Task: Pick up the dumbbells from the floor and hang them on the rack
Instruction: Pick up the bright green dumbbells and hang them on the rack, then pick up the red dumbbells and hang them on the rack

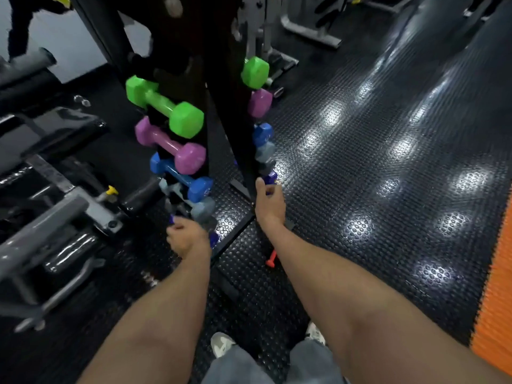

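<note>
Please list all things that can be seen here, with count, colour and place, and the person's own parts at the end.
rack: one, black, centre, upright on the floor
green dumbbells: two, top pegs, one per side
pink dumbbells: two, below the green
blue dumbbells: two, below the pink
grey dumbbells: two, below the blue
purple dumbbells: two, lowest pegs, one in each grip
red dumbbell: one, floor, partly behind the right forearm
bench: one, black, left
floor: black, studded rubber
orange mat: one, right edge
shoes: two, white, bottom
left hand
right hand
</note>
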### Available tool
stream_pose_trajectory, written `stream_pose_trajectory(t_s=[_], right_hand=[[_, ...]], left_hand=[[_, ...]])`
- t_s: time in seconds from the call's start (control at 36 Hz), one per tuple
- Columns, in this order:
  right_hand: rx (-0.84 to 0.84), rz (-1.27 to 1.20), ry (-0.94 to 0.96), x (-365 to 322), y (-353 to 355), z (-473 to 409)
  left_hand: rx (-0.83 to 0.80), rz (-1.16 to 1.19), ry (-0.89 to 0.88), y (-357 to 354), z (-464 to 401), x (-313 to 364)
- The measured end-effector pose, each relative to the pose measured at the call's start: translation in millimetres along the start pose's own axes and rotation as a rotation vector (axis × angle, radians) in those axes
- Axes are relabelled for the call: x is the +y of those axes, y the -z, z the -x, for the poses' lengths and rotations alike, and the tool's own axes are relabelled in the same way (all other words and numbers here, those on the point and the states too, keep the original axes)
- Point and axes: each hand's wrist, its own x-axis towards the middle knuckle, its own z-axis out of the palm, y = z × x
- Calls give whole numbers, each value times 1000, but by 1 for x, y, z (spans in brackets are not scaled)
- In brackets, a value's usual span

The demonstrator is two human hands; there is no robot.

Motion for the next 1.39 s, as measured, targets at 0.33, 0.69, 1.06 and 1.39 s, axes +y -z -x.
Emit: stream_pose_trajectory(t_s=[0.33, 0.69, 1.06, 1.39], right_hand=[[-38, 348, -158, 279, 7, -123], [-39, 636, -25, 559, -64, -325], [-105, 1078, 218, 682, -147, -427], [-237, 857, -33, 619, -139, -414]], left_hand=[[-614, -445, 179, -186, -3, -224], [-805, -515, 19, -445, -109, -464], [-568, -410, -135, -560, -138, -568], [-642, -408, -155, -527, -145, -516]])
